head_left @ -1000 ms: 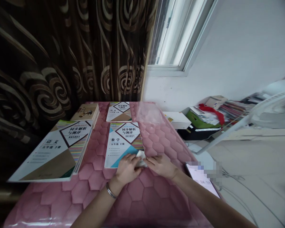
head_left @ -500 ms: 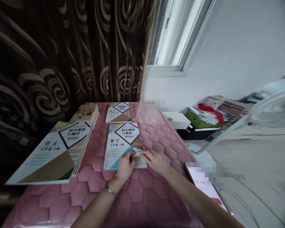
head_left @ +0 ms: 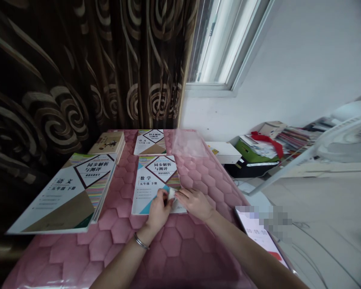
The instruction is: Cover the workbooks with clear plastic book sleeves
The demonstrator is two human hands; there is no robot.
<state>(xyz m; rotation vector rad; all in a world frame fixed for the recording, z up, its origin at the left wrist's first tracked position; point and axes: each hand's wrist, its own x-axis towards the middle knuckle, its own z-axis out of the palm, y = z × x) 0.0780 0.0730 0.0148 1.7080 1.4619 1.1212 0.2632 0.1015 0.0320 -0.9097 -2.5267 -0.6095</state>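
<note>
A small white crumpled piece (head_left: 171,193), perhaps tissue or paper, is held between my two hands. My left hand (head_left: 159,208), with a silver bangle on its wrist, pinches it from the left. From the right, the fingertips of my right hand (head_left: 195,202) press against it. Both hands are over the lower part of a workbook with a blue and white cover (head_left: 146,194). Behind that lies another workbook (head_left: 142,148). To the left is a stack of larger workbooks (head_left: 60,204), with brown-covered books (head_left: 106,143) behind it.
A clear plastic sheet (head_left: 189,144) lies at the back of the pink table (head_left: 180,241). A phone (head_left: 258,237) rests at the right edge. Beyond are a white box (head_left: 224,151), a filled dark bin (head_left: 249,169) and a white fan (head_left: 345,136).
The white piece looks more compact and upright between my fingers. My right hand has shifted slightly left, its fingers now flatter against the piece. The books have not moved.
</note>
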